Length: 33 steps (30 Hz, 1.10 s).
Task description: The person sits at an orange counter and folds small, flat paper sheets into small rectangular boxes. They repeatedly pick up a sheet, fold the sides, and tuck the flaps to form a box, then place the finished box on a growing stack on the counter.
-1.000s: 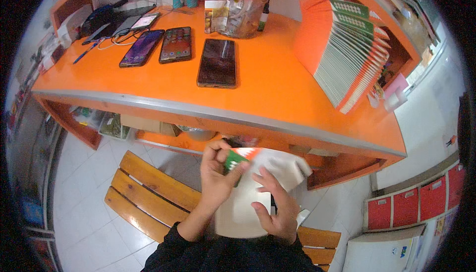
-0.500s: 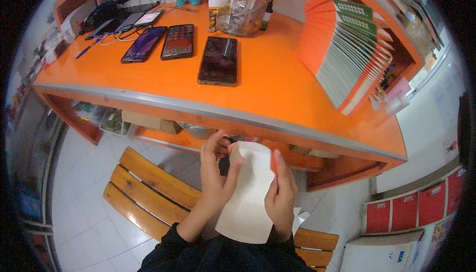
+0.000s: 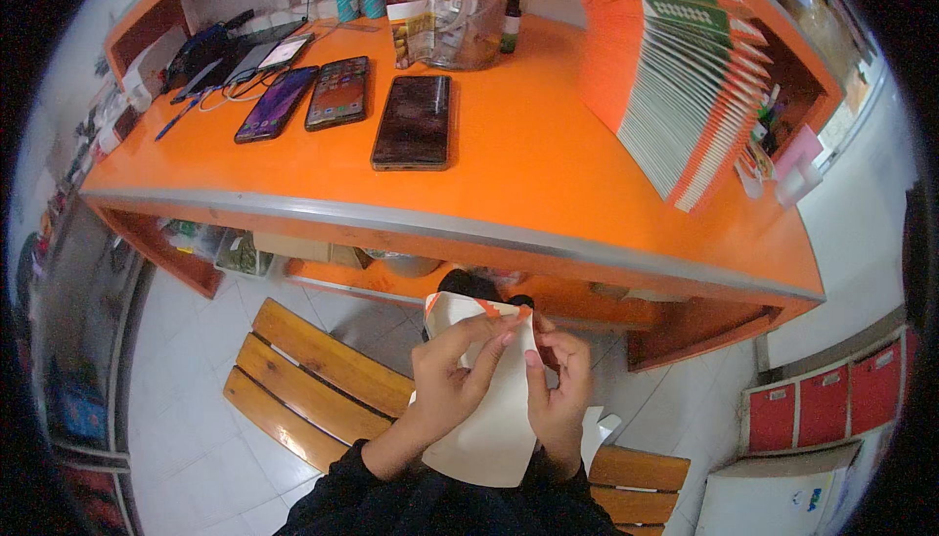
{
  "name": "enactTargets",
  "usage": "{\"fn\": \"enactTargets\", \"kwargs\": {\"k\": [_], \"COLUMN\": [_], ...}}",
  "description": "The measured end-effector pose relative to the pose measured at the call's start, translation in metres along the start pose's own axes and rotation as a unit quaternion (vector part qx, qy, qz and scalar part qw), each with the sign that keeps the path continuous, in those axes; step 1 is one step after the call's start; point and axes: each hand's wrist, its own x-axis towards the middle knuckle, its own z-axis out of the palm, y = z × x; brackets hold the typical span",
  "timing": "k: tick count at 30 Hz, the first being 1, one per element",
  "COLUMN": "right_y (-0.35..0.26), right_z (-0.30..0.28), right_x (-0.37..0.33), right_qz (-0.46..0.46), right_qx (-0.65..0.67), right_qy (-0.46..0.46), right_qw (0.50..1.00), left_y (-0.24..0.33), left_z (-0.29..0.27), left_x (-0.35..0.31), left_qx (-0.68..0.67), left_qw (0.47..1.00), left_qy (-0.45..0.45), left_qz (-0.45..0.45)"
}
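Your left hand (image 3: 450, 377) pinches the flexible cream paper sheet with orange edging (image 3: 479, 450) toward its far right corner; your right hand (image 3: 561, 384) holds its right edge. The sheet is on the near side of the orange, silver-edged desk (image 3: 548, 155).

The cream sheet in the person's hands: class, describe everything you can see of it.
The cream sheet looks like smooth paper or thin card, longer than wide, with a curved lower edge. Orange shows at its upper end, though the left hand partly hides this. It slopes down toward the person's dark clothing, below the orange desk's front edge. The left hand pinches it near the upper right; the right hand holds its right edge. Its underside is hidden.
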Motion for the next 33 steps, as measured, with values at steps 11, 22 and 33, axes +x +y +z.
{"fn": "enactTargets", "kwargs": {"k": [11, 22, 33], "right_y": [-0.003, 0.002, -0.003], "right_z": [-0.006, -0.004, 0.033], "right_x": [0.012, 0.015, 0.006], "right_qz": [-0.022, -0.044, -0.061], "right_qx": [-0.130, -0.157, -0.033], "right_qy": [0.037, 0.056, 0.082], "right_qw": [0.991, 0.985, 0.994], "left_y": [-0.006, -0.003, -0.014], "left_z": [0.019, 0.016, -0.013], "left_x": [-0.017, -0.021, -0.019], "left_qx": [0.005, 0.040, -0.021], "left_qw": [0.999, 0.997, 0.998], "left_qy": [0.029, 0.013, 0.063], "left_qz": [0.026, 0.059, 0.008]}}
